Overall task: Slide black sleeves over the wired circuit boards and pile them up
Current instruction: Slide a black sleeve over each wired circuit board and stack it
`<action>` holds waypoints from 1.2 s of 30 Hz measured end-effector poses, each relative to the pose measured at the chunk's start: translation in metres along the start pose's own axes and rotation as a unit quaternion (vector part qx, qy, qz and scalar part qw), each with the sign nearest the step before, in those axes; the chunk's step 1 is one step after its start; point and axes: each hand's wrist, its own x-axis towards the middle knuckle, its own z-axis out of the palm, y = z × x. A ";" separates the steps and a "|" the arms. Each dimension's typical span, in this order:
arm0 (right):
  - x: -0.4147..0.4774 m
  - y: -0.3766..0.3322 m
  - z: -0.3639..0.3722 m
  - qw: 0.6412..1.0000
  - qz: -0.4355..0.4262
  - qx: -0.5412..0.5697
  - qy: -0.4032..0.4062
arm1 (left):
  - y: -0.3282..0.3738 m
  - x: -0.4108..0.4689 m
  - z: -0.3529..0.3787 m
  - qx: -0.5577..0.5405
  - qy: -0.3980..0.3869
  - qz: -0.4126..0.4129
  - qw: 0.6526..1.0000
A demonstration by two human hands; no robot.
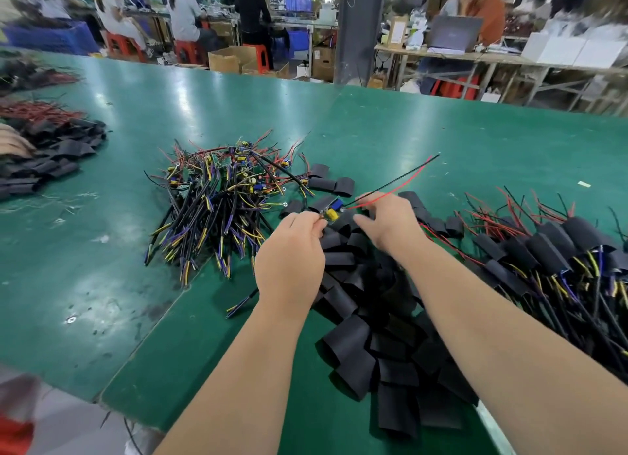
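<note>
Over a heap of loose black sleeves on the green table, the left hand pinches a wired circuit board by one end while the right hand curls beside its red and black wires, grip unclear, with sleeved boards piled at right and bare boards tangled beyond

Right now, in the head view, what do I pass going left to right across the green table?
Far-left pile of black sleeves → tangle of bare wired boards → left hand → circuit board it pinches → right hand → pile of sleeved boards. The loose black sleeves overlap the hands, so they are left out.
</note>
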 end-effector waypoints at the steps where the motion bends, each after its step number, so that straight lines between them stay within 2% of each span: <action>1: 0.007 -0.003 0.005 1.000 -0.002 -0.010 -0.021 | 0.000 0.000 0.000 0.001 0.005 -0.002 1.000; 3: 0.017 -0.006 0.011 0.995 0.002 -0.067 -0.078 | 0.000 0.000 0.001 0.001 0.003 -0.009 1.000; 5: 0.022 -0.008 0.011 0.991 0.008 -0.099 -0.095 | 0.000 0.000 0.002 0.008 0.002 -0.008 1.000; 8: 0.022 -0.011 0.011 0.997 0.014 0.023 -0.071 | 0.002 0.001 0.002 0.010 0.016 -0.009 1.000; 10: 0.016 -0.013 0.009 0.992 0.051 0.116 -0.026 | 0.003 0.001 0.001 0.008 0.018 -0.008 1.000; 14: -0.005 -0.001 -0.006 0.977 0.115 0.168 0.066 | 0.003 -0.001 -0.001 0.006 0.025 0.014 1.000; 17: -0.028 0.018 -0.019 0.963 0.127 0.229 0.068 | 0.003 -0.002 -0.001 0.000 0.013 0.022 1.000; 19: -0.046 0.028 -0.031 0.919 0.156 0.360 0.032 | 0.002 -0.003 0.000 -0.001 -0.004 0.020 1.000; 21: -0.064 0.036 -0.042 0.856 0.170 0.487 0.027 | 0.002 -0.003 0.000 -0.001 -0.025 0.017 1.000; 24: -0.084 0.044 -0.055 0.757 0.154 0.629 0.088 | 0.003 -0.004 -0.001 -0.008 -0.054 0.025 0.998; 27: -0.095 0.052 -0.064 0.665 0.126 0.719 0.158 | 0.004 -0.005 -0.002 -0.037 -0.088 0.046 0.994; 31: -0.102 0.061 -0.070 0.617 0.132 0.742 0.226 | 0.005 -0.008 -0.006 -0.084 -0.120 0.098 0.984; 33: -0.105 0.060 -0.073 0.587 0.136 0.760 0.243 | 0.006 -0.009 -0.007 -0.100 -0.111 0.108 0.983; 36: -0.108 0.056 -0.074 0.563 0.142 0.776 0.244 | 0.006 -0.008 -0.008 -0.106 -0.086 0.106 0.985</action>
